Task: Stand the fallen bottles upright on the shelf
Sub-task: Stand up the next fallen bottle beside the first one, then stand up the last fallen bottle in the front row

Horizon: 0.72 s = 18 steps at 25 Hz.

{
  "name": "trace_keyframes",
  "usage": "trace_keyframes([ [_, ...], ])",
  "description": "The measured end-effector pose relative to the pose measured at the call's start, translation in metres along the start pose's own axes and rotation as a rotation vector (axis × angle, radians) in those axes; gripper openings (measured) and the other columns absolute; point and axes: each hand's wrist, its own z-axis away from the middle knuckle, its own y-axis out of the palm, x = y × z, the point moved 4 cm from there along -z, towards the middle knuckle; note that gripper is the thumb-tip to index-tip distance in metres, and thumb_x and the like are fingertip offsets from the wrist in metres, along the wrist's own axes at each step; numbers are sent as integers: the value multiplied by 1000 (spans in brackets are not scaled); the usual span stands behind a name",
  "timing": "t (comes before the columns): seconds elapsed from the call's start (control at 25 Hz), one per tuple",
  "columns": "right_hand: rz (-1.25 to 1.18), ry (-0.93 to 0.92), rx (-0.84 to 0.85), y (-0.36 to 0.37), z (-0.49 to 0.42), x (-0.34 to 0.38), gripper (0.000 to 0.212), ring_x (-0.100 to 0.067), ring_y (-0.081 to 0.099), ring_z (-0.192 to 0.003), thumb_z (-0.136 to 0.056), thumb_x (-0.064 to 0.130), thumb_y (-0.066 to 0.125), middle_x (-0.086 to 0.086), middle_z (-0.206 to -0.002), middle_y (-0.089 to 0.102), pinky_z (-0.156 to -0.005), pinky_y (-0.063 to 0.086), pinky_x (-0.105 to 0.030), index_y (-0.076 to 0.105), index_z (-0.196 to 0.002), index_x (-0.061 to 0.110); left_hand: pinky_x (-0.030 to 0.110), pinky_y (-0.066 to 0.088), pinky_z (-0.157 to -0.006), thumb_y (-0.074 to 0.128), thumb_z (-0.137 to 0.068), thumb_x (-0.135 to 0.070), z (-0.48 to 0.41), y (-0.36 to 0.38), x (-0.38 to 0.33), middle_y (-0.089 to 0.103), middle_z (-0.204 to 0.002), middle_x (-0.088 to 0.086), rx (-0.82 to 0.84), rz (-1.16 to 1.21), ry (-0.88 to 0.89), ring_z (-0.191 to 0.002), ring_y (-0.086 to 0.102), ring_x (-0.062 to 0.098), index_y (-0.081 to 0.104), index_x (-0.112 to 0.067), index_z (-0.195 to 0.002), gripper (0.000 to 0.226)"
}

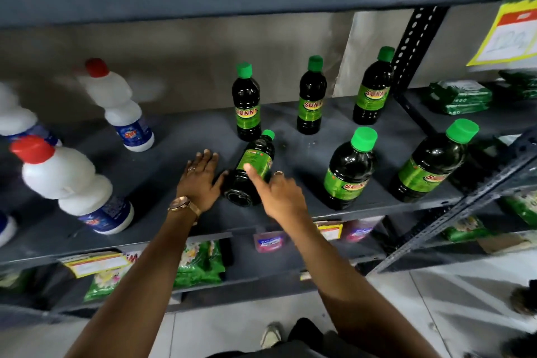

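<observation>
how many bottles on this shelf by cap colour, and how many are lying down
Green cap, dark bottles: 6 — 5 upright, 1 fallen bottle between the left hand and right hand
Red cap, white bottles: 2
White, cap out of view: 1
Total: 9

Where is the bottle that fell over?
The fallen bottle lies mid-shelf in the head view, between the left hand and right hand, its cap toward an upright bottle behind it.

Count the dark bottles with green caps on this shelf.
6. Three stand along the back: left, middle, right. Two stand near the front, centre-right and far right. One lies fallen between both hands.
</observation>
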Motion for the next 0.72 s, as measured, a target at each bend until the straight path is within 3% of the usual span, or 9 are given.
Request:
trace_keyframes([
  [0.08, 82, 137, 99, 3, -26, 17, 110, -36, 68, -97, -59, 99, 23, -16, -106, 70, -91, 52, -40, 64, -107, 9, 43, 12, -116, 23, -83, -54, 1, -4, 5, 24, -153, 16, 31, 26, 40, -143, 16, 30, 28, -11, -143, 73],
  [0.2, 50, 225, 150, -1, -54, 32, 92, -26, 73, -65, -60, 94, 41, -7, -74, 66, -73, 61, -35, 63, -93, 12, 41, 11, -116, 14, -79, -58, 6, -4, 9, 28, -152, 15, 19, 52, 67, -142, 19, 30, 31, -12, -141, 79],
  [0.32, -159, 222, 66, 3, -60, 21, 82, -33, 71, -91, -68, 76, 60, -12, -94, 66, -76, 60, -39, 63, -108, 5, 38, 7, -116, 11, -79, -57, 9, -3, 7, 26, -153, 13, 1, 37, 69, -143, 16, 28, 28, -14, -142, 78],
  [0.44, -473, 67, -94, 12, -45, 4, 62, -31, 66, -103, -73, 63, 66, -14, -102, 72, -83, 52, -34, 69, -102, 8, 36, 4, -116, 9, -79, -59, 9, -3, 7, 22, -155, 11, -17, 22, 64, -144, 13, 25, 25, -16, -143, 79],
  [0.56, -750, -104, -250, 3, -37, 5, 34, -5, 68, -89, -80, 37, 74, 3, -94, 70, -76, 48, -18, 61, -104, 17, 35, 1, -116, 8, -79, -60, 7, -3, 8, 19, -156, 9, -26, 15, 61, -144, 10, 22, 22, -19, -144, 78],
  [0.64, -712, -215, -336, -4, -44, 12, 43, 12, 63, -83, -77, 28, 79, 9, -94, 67, -73, 46, -10, 50, -109, 20, 35, 0, -116, 8, -79, -60, 8, -2, 7, 17, -156, 8, -16, 9, 57, -144, 8, 21, 20, -19, -145, 78],
  [0.72, -614, -278, -376, -4, -53, 18, 60, 9, 63, -92, -71, 27, 85, 2, -103, 67, -80, 48, -12, 46, -116, 20, 35, 0, -116, 7, -79, -60, 8, -3, 7, 16, -157, 8, -4, 0, 48, -144, 7, 21, 19, -18, -145, 79],
])
